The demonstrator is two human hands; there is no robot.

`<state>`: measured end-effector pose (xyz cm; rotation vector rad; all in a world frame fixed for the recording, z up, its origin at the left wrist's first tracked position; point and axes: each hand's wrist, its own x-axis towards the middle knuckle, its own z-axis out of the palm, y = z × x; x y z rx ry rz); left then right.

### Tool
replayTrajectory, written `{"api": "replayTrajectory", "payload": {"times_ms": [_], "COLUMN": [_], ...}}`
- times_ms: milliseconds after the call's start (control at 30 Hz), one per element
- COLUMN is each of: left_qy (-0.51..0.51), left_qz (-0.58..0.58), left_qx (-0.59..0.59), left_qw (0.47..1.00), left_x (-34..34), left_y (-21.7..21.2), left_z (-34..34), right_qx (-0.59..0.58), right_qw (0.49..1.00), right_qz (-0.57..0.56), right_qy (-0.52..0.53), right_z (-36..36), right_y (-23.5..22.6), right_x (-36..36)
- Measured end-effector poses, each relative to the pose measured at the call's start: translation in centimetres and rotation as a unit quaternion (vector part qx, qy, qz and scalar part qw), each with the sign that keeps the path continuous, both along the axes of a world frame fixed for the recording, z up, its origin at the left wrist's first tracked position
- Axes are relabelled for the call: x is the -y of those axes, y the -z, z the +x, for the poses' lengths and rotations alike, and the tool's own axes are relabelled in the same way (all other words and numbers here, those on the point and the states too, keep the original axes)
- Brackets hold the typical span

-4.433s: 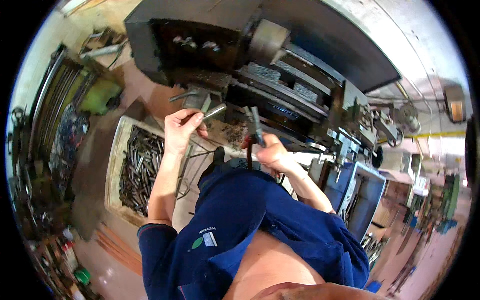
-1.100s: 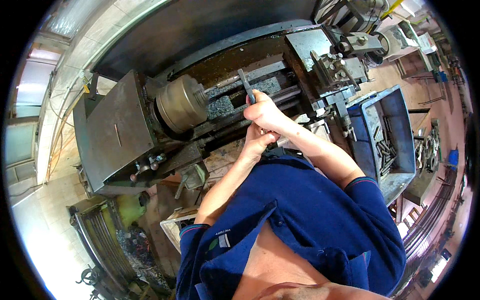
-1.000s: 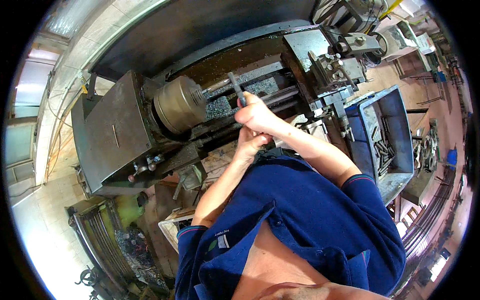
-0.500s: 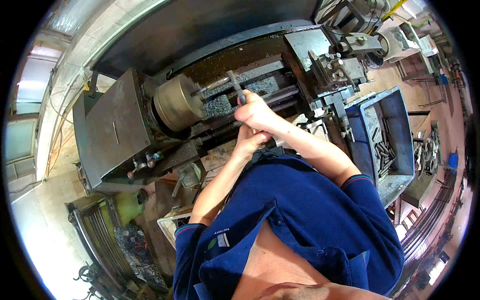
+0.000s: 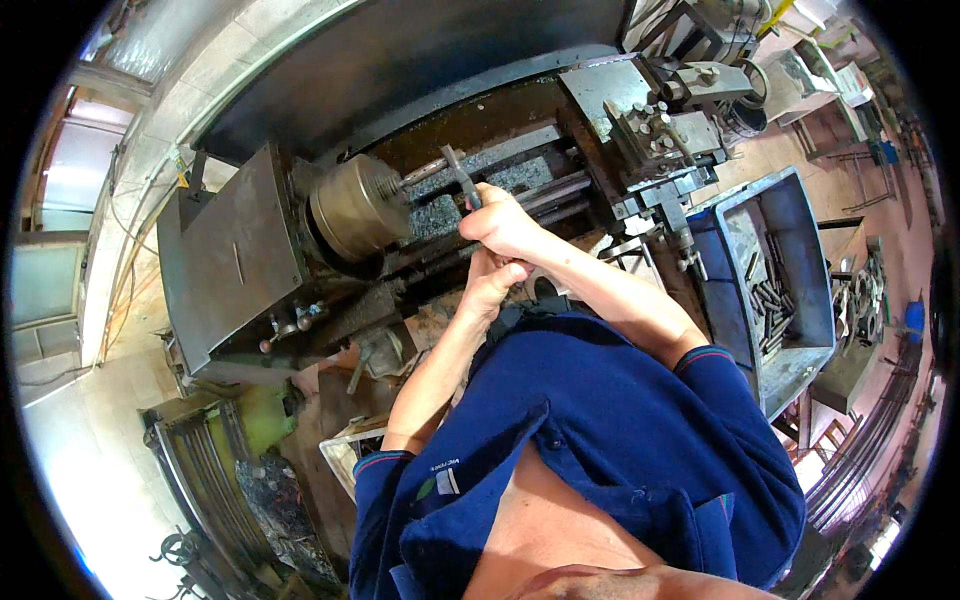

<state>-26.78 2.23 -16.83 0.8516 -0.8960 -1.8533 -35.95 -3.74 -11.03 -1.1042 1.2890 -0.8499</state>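
Closed around a slim grey metal tool (image 5: 459,177) is my right hand (image 5: 497,222). The tool's flat end lies against or very near the free end of a thin shiny rod (image 5: 425,171); whether they touch I cannot tell. That rod sticks out of the big round lathe chuck (image 5: 360,208). Just below my right hand, my left hand (image 5: 493,284) is closed, its fingers partly hidden behind the right wrist. What it grips does not show. Metal chips (image 5: 437,217) cover the lathe bed under the rod.
Left of the chuck stands the lathe headstock (image 5: 240,262) with its levers (image 5: 290,325). A tool post (image 5: 655,135) sits on the carriage to the right. Nearer on the right, a blue bin (image 5: 812,290) holds several metal pieces (image 5: 770,310). A dark splash guard (image 5: 420,70) rises behind.
The tool's tip has shifted slightly left and now tilts more. Both hands have moved a little left. The whole view has shifted slightly too.
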Motion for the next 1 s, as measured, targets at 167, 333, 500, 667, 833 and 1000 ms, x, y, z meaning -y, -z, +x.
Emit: {"api": "replayTrajectory", "payload": {"times_ms": [167,333,500,667,833,1000], "left_qy": [0.023,0.0,0.035,-0.02,0.004,0.078], "left_qz": [0.013,-0.013,0.011,-0.022,-0.03,-0.01], "left_qx": [0.017,0.041,0.018,0.032,0.051,0.056], "left_qw": [1.0,0.999,0.999,0.999,0.998,0.995], "left_x": [0.0,-0.2,0.0,-0.3,0.1,0.8], "left_y": [0.3,0.2,0.1,0.8,0.8,0.9], "left_z": [-0.7,0.2,-1.5,-0.2,0.0,-0.6], "right_qx": [0.023,-0.032,-0.006,-0.034,0.0,0.027], "right_qw": [0.999,0.999,0.999,0.999,1.0,0.998], "right_qz": [0.011,-0.012,-0.018,0.0,-0.021,-0.036], "right_qy": [0.029,-0.023,0.028,-0.032,-0.022,0.032], "right_z": [-0.9,-0.1,-2.3,-0.2,-0.4,-1.7], "right_y": [1.9,0.7,1.7,0.6,0.7,2.3], "right_x": [0.0,0.2,-0.1,0.0,0.2,0.0]}}
